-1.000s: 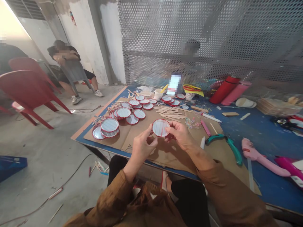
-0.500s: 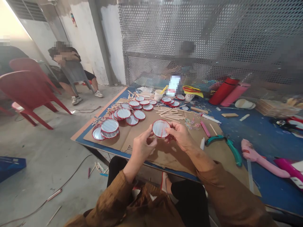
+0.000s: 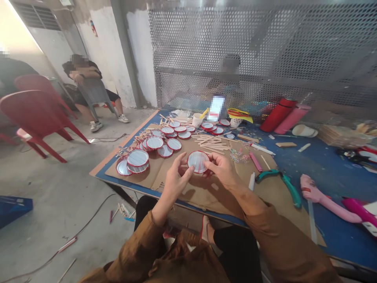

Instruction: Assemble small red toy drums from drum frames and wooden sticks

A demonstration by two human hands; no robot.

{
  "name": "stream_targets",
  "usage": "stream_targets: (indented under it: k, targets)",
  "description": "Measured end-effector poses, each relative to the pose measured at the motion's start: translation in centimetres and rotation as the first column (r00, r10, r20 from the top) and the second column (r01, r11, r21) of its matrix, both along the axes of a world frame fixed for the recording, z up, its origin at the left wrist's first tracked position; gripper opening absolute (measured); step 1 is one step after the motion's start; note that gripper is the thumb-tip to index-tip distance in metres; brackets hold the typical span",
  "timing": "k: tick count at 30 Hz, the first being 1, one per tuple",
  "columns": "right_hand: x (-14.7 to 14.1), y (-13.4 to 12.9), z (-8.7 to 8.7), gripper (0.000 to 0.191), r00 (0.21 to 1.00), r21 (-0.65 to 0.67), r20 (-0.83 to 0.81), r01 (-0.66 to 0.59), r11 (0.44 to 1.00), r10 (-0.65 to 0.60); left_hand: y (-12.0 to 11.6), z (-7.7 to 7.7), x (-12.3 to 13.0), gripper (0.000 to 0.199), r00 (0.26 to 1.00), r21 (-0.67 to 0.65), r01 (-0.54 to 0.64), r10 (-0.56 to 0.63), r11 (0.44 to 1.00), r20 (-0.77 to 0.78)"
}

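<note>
Above the brown cardboard (image 3: 165, 173), a round red-rimmed disc (image 3: 196, 160) with a pale, shiny face is held up between both hands. My right hand (image 3: 222, 167) pinches its right side, thumb on the face and fingers partly hidden behind. My left hand (image 3: 176, 177) is closed at its left edge, with the thumb against the lower left rim. Stacked discs (image 3: 138, 158) of the same kind lie to the left, more behind them. Beyond the held disc is a heap of flat wooden sticks (image 3: 213, 142).
Right of the hands lie teal-handled pliers (image 3: 290, 188), a pink glue gun (image 3: 330, 204) and colored string bits (image 3: 240, 155). At the back stand a lit phone (image 3: 216, 108), a paper cup (image 3: 197, 118) and a red bottle (image 3: 278, 114) leaning by the perforated metal screen (image 3: 188, 47). A person sits far left.
The disc has shifted slightly left. My left thumb has come up from below onto its lower left rim, while my right hand keeps its pinch.
</note>
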State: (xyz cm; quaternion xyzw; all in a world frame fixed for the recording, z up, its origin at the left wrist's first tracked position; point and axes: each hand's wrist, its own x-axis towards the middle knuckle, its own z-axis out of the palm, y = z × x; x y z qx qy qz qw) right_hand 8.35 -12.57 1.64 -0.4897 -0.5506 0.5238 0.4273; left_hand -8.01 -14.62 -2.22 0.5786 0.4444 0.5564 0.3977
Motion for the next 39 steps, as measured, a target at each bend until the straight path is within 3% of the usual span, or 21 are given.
stream_targets:
  k: [7,10,13,19,39]
  targets:
    - [0.3,-0.3,0.4,0.031,0.981,-0.018,0.002,-0.192,0.981,0.192,0.1,-0.2,0.0,0.037,0.992,-0.157,0.089,-0.073,0.984,0.105]
    - [0.7,-0.3,0.8,0.043,0.963,0.002,-0.053,-0.264,0.964,0.264,0.1,-0.2,0.0,0.038,0.986,-0.175,0.127,-0.104,0.976,0.132]
    - [1.1,-0.2,0.9,0.042,0.952,0.067,-0.058,-0.296,0.953,0.300,0.1,-0.2,0.0,0.039,0.985,-0.181,0.130,-0.106,0.975,0.138]
    - [1.2,-0.4,0.9,0.031,0.946,0.109,-0.011,-0.322,0.940,0.325,-0.1,0.2,-0.2,0.042,0.981,-0.221,0.154,-0.123,0.963,0.147]
    - [1.3,-0.2,0.8,0.037,0.930,0.027,-0.093,-0.354,0.935,0.355,-0.1,0.1,-0.5,0.036,0.992,-0.153,0.113,-0.104,0.982,0.065]
